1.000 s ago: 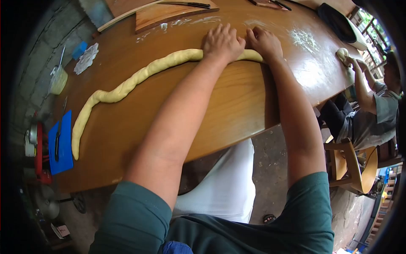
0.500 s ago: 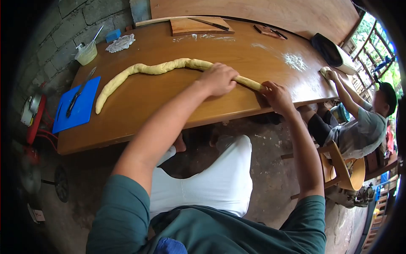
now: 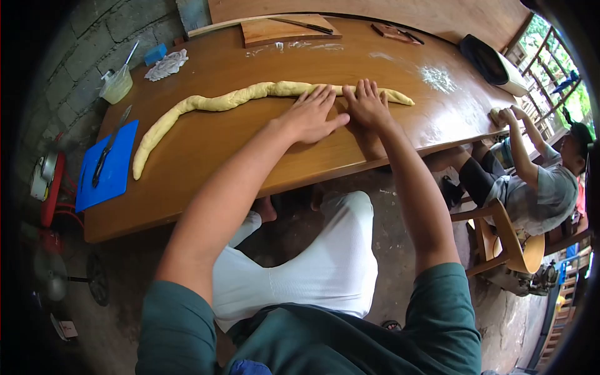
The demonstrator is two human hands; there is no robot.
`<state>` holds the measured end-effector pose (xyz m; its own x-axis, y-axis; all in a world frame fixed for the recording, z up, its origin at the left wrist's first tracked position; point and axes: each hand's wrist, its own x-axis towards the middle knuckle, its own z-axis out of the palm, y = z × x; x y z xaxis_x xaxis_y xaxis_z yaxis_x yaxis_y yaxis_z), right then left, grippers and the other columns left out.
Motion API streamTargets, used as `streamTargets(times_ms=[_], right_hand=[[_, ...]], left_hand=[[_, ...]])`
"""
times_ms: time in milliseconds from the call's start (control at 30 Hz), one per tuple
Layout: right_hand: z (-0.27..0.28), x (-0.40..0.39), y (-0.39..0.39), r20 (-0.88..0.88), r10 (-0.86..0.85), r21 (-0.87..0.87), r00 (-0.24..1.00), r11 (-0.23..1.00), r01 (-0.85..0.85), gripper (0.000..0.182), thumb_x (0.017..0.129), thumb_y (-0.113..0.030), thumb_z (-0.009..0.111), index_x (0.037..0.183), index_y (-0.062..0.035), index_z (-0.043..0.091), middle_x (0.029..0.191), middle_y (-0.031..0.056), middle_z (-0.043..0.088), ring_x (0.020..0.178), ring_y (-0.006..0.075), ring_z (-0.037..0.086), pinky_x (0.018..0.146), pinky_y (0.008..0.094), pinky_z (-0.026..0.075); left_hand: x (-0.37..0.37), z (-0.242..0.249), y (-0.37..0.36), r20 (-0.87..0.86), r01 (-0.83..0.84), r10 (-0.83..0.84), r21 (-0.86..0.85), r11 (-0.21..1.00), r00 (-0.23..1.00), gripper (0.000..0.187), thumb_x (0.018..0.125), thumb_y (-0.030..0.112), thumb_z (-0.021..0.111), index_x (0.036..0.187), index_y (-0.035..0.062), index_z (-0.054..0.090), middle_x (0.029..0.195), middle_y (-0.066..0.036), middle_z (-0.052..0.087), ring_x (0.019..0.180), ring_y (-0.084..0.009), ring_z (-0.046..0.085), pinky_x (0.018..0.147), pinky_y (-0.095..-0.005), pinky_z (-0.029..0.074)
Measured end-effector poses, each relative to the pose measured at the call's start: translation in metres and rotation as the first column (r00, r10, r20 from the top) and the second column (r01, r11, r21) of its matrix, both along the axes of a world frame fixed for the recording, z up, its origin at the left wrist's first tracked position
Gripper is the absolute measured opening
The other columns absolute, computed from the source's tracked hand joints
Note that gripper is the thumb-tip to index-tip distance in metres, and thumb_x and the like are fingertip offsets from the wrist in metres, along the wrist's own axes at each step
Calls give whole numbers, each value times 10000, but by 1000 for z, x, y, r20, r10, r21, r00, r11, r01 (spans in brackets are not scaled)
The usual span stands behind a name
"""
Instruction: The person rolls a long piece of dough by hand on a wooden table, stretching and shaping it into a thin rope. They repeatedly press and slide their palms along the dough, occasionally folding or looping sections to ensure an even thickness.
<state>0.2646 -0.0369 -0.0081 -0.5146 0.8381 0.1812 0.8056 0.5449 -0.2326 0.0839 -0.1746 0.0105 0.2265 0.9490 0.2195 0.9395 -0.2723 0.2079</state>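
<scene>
Together, two open hands lie palm down on a long rope of yellow dough (image 3: 253, 92), fingers spread and gripping nothing, at a wooden table (image 3: 206, 159). The left hand (image 3: 312, 115) sets its fingers on the rope, heel toward the near side and thumb stretched right. Just beside it, the right hand (image 3: 367, 106) lies over a thinner stretch, close to the tapered right end. The step in hand looks to be rolling out the rope's right part. From where I stand, the left part appears thicker and lumpier, so the next move would seem to call for flat palms, even pressure and a shift leftward. The dough curves along the table, its left end bending near and stopping just beside a blue board (image 3: 119, 178); a dark-handled knife (image 3: 105, 154) lies there, blade past the far edge. Farther back on the left are a tub (image 3: 117, 86), a crumpled white cloth (image 3: 167, 64) and a blue block (image 3: 155, 54). On the far side, a wooden cutting board (image 3: 269, 35) bears a second knife (image 3: 319, 28); a floury patch (image 3: 437, 78) whitens the tabletop to its right. At far right, a seated co-worker (image 3: 531, 190) handles something too small to make out.
</scene>
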Motion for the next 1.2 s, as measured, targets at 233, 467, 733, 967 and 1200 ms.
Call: streamTargets(times_ms=[233, 467, 733, 967, 1200], right_hand=[[13, -39, 99, 91, -118, -148, 989, 980, 130, 1002, 1058, -767, 184, 1667, 19, 303, 1767, 193, 241, 1660, 363, 129, 1345, 521, 59], [5, -76, 207, 6, -141, 51, 990, 989, 141, 935, 1037, -771, 296, 1580, -34, 487, 1678, 182, 431, 1603, 336, 312, 1327, 569, 136], [17, -96, 249, -30, -41, 248, 999, 968, 47, 688, 1057, -641, 408, 1307, -63, 685, 1374, 200, 682, 1370, 326, 589, 1252, 558, 291], [11, -68, 181, 134, 70, 164, 989, 982, -92, 623, 1106, -581, 326, 1501, -173, 582, 1609, 95, 532, 1506, 280, 469, 1253, 591, 306], [12, -14, 56, 78, 171, 230, 982, 956, -185, 658, 1091, -600, 384, 1394, -60, 605, 1524, 150, 593, 1428, 301, 548, 1182, 509, 409]], left_hand=[[-43, 5, 124, -43, -428, 427, -144, 892, 903, 916, 1084, 728, 156, 1720, 69, 169, 1812, -110, 81, 1673, -312, 52, 1346, -539, 24], [-114, -10, 221, 60, -545, 547, -49, 837, 835, 845, 1062, 754, 197, 1726, 234, 246, 1815, -87, 93, 1674, -308, 64, 1336, -591, 59], [-154, -21, 268, 139, -458, 441, 402, 793, 887, 541, 1100, 475, 436, 1450, 105, 617, 1560, -158, 555, 1472, -335, 487, 1231, -489, 357], [-107, -1, 186, -152, -594, 578, -99, 798, 802, 823, 1072, 645, 300, 1745, 201, 136, 1821, -88, 42, 1658, -350, 156, 1344, -561, 74], [-60, 2, 81, -171, -521, 499, -115, 846, 849, 847, 1102, 629, 303, 1715, 55, 192, 1778, -179, 214, 1628, -344, 255, 1347, -479, 153]])
